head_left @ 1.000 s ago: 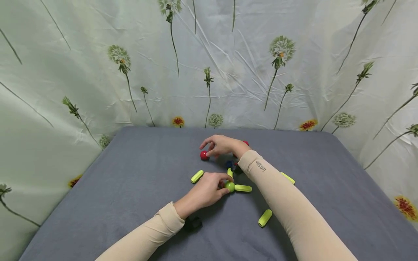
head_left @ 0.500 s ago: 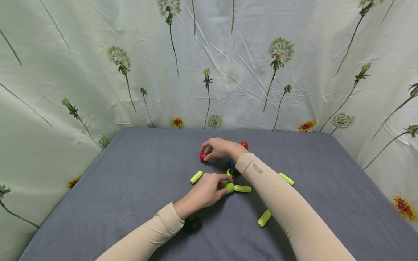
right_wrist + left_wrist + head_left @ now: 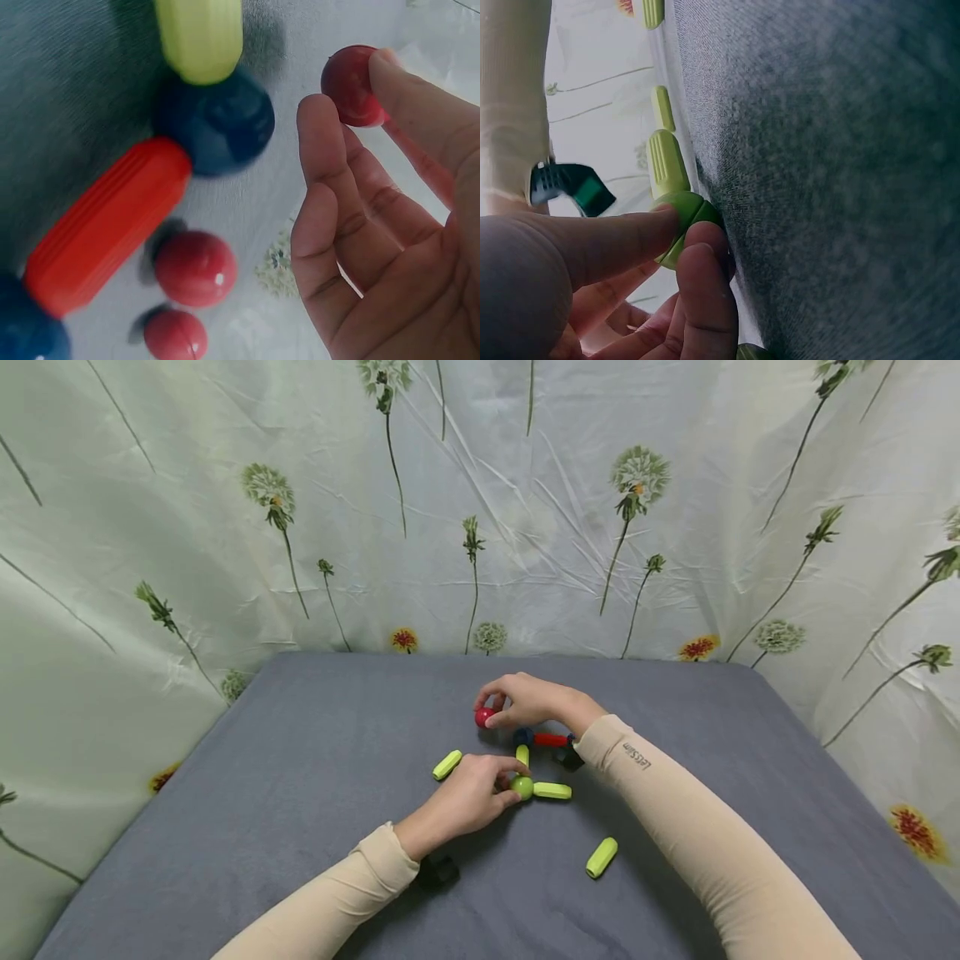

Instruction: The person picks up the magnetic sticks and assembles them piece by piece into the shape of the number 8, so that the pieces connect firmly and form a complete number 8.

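My left hand [image 3: 474, 792] pinches a green ball [image 3: 522, 787] between thumb and fingers. From that ball one yellow-green rod [image 3: 552, 791] points right and another rod [image 3: 522, 757] runs up to a dark blue ball [image 3: 523, 738]. A red rod [image 3: 551, 740] extends from the blue ball to a second blue ball [image 3: 26, 326], partly cut off in the right wrist view. Beyond them my right hand [image 3: 525, 700] holds a red ball [image 3: 352, 86] by thumb and fingertips. Two other red balls, one larger-looking ball [image 3: 196, 268] and one ball [image 3: 175, 334], lie near the red rod.
Loose yellow-green rods lie on the grey cloth [image 3: 337, 727]: one rod [image 3: 447, 765] left of the joined pieces, another rod [image 3: 602, 857] nearer the front. A floral curtain [image 3: 450, 510] hangs behind. Dark wrist devices, like the left one [image 3: 438, 871], sit under both wrists.
My right hand has closed its fingers on the red ball and carried it a little to the right. The right forearm has shifted right, uncovering the red rod. The left hand keeps its pinch.
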`<state>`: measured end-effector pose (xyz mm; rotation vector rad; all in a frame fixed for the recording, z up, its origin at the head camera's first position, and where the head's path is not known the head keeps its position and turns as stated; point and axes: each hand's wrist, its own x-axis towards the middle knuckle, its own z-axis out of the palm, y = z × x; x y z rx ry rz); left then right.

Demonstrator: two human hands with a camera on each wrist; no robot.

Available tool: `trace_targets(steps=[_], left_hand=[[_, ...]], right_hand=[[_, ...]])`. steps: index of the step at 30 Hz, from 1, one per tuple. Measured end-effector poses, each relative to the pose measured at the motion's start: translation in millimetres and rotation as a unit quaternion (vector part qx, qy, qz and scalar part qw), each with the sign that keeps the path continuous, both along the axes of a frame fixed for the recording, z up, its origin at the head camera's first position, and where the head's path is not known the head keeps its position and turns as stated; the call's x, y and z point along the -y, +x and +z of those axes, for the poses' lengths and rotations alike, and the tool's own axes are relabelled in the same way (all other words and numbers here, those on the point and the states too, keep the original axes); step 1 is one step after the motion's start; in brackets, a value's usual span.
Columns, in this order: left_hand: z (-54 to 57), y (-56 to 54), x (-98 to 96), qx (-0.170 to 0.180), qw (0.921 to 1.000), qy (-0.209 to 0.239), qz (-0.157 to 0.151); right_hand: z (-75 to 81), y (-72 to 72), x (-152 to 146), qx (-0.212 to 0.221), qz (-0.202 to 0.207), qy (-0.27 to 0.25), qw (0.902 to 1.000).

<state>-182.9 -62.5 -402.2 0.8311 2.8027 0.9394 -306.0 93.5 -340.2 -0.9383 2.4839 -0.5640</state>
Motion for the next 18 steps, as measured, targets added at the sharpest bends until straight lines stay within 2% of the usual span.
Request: trace_targets(steps=[8, 14, 18], left_hand=[[2.9, -3.0, -3.4, 0.003, 1.0000, 0.002, 0.002], [2.0, -2.0, -2.8, -0.002, 1.0000, 0.003, 0.003], [0.6, -0.8, -3.8, -0.005, 1.0000, 0.008, 0.000]], right_hand=[[5.7, 11.8, -32, -0.029, -0.021, -0.033, 0.9988], [6.0, 24.8, -49, -0.035, -0.022, -0.048, 0.9980], [6.0, 33.3, -64, -0.032, -0.040, -0.060, 0.9969]])
